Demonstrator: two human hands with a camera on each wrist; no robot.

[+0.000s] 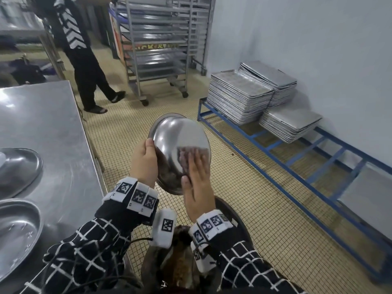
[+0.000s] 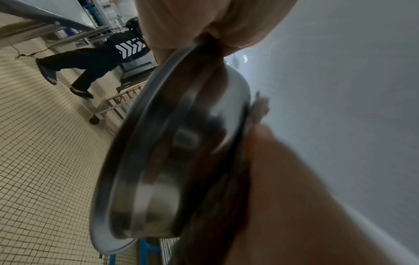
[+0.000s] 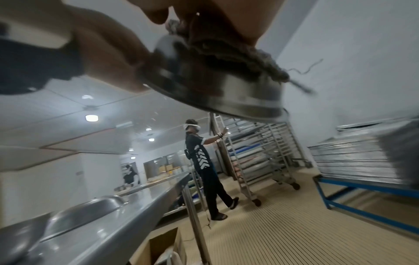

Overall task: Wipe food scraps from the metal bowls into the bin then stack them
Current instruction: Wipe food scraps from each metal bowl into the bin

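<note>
- The right hand (image 1: 196,187), fingers straight and together, presses a frayed cloth (image 1: 187,158) flat against the underside of a metal bowl (image 1: 179,143).
- The left hand (image 1: 144,164) grips the bowl's rim, thumb over the edge (the bowl is tilted, its opening turned away from the camera).
- The bowl is held in the air above a dark bin (image 1: 237,221) on the tiled floor.
- Two more bowls (image 1: 19,166) lie at the left edge of the steel table (image 1: 53,128).
- Stacked trays (image 1: 239,96) rest on a blue rack (image 1: 275,158) along the wall.
</note>
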